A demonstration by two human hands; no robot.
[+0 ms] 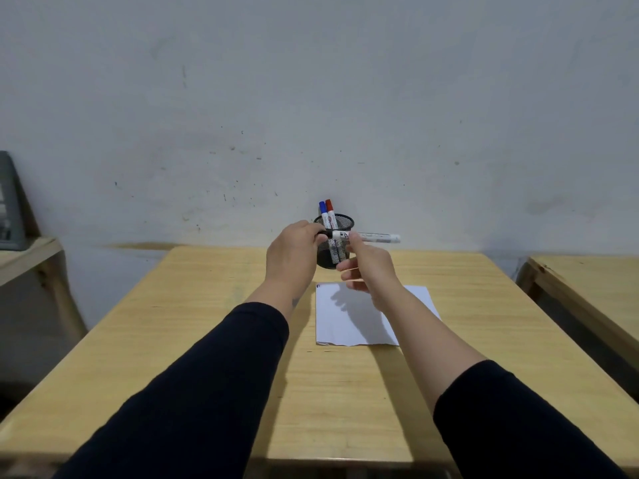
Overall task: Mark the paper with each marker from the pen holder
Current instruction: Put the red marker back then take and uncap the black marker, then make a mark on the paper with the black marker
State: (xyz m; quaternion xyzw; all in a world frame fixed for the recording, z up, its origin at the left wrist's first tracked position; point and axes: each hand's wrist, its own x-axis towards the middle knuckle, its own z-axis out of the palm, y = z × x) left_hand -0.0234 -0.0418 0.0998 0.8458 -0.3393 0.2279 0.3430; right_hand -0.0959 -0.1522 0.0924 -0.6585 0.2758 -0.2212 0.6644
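Observation:
A black mesh pen holder stands at the far edge of the wooden desk, with a blue-capped marker and a red-capped marker upright in it. In front of the holder I hold a white marker level, its black cap to the left. My left hand pinches the black cap end. My right hand grips the marker's white barrel. A white sheet of paper lies on the desk below my right hand, with a small dark mark at its far left corner.
A pale wall rises right behind the desk. Another wooden desk stands to the right across a narrow gap. At the left, a low wooden shelf carries a grey object.

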